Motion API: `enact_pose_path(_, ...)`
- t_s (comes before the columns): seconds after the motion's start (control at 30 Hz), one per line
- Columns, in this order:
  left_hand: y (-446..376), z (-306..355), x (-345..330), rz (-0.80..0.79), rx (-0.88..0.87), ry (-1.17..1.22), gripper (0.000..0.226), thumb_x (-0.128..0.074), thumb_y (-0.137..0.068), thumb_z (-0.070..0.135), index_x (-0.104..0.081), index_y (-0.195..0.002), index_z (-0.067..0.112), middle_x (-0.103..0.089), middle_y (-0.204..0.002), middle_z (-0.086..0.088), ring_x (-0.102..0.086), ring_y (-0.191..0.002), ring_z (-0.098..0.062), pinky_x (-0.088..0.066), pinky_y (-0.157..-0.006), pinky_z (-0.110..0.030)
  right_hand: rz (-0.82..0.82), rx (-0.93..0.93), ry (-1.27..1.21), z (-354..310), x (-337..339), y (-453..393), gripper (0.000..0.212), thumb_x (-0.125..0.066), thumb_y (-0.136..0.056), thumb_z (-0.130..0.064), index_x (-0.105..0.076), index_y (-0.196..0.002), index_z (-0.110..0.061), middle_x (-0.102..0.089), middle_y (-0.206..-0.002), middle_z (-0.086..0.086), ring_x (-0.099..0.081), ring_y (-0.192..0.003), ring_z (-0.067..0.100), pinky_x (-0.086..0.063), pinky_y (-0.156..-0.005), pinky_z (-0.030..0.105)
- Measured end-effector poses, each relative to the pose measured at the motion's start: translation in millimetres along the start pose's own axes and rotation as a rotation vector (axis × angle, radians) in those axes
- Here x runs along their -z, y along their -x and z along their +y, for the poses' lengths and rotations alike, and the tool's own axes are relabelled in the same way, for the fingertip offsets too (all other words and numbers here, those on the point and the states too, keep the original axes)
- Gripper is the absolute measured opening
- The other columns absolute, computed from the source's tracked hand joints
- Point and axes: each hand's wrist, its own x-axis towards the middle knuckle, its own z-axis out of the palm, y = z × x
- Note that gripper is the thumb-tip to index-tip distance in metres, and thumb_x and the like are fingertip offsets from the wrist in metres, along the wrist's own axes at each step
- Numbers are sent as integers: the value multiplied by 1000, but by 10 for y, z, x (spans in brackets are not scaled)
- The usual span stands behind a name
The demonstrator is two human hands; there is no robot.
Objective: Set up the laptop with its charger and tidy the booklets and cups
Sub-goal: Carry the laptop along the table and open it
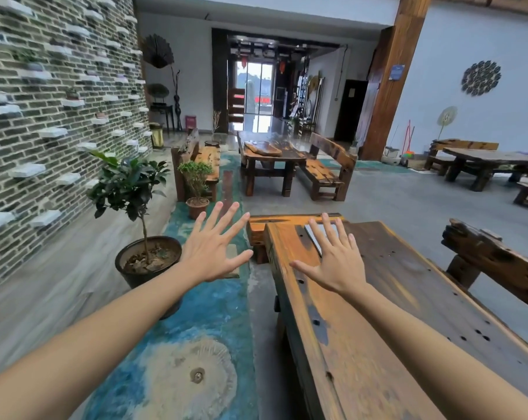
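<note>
Your left hand point(209, 253) and right hand point(335, 262) hover with fingers spread, holding nothing. The laptop point(320, 234), closed, lies far along the bench point(362, 344), half hidden behind your right hand. No charger, booklets or cups show. Reaching blind, you could shove the laptop off the near edge.

Both arms stretched forward; left hand point(212, 253) and right hand point(335, 259) palms down, fingers spread
</note>
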Motion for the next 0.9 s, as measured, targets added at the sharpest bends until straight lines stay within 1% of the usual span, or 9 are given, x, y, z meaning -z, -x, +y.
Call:
enact_pose_path(0.1, -333, -156, -273, -38, -24, 15, 83, -22, -88, 80, -1, -159, 41, 6, -169, 6, 10, -155, -25, -6, -124, -54, -32, -27, -3, 57, -261, -310, 107, -31, -77, -96, -1, -162, -38, 6, -172, 0, 3, -158, 29, -13, -125, 55)
enact_pose_path(0.23, -807, -298, -642, -62, -41, 44, 82, -21, -89, 80, 0, -159, 42, 9, -169, 6, 12, -155, -25, -3, -124, -53, -45, -40, 3, 121, -592, -759, 108, -24, -74, -98, -1, -162, -39, 5, -172, 0, 2, -158, 30, -17, -125, 56)
enact_pose_path(0.37, -1266, -452, -1100, -70, -82, 73, 82, -23, -89, 79, -2, -159, 41, 10, -168, 7, 14, -155, -25, 1, -124, -52, -59, -66, -8, 202, -997, -1256, 107, -28, -76, -97, 2, -162, -41, 7, -172, 0, 3, -158, 31, -18, -125, 57)
enact_pose_path(0.5, -1799, -720, -1609, -75, -130, 92, 82, -20, -89, 80, 2, -158, 42, 11, -168, 8, 15, -154, -24, 3, -123, -51, -68, -79, -17, 294, -1452, -1842, 107, -28, -75, -98, 6, -160, -44, 9, -172, -1, 4, -158, 30, -18, -124, 58)
enact_pose_path(0.67, -2484, -1167, -2234, -110, -164, 130, 82, -19, -89, 81, -2, -159, 41, 9, -169, 7, 13, -155, -25, 0, -124, -53, -100, -172, -29, 366, -2037, -2521, 108, -23, -73, -101, 4, -161, -43, 7, -171, -1, 1, -158, 31, -19, -124, 58)
enact_pose_path(0.8, -2963, -1471, -2719, -175, -178, 168, 82, -20, -89, 81, -3, -159, 40, 9, -168, 6, 13, -154, -25, -1, -124, -53, -161, -234, -24, 394, -2486, -2925, 107, -24, -75, -99, -1, -162, -41, 3, -172, 0, 2, -158, 31, -20, -123, 59)
enact_pose_path(0.9, -3292, -1578, -3046, -218, -185, 211, 82, -20, -89, 80, -6, -159, 40, 9, -168, 5, 13, -154, -25, -1, -123, -53, -175, -295, -25, 443, -2755, -3135, 105, -24, -77, -98, -3, -162, -41, 1, -172, 1, 1, -158, 31, -16, -122, 58)
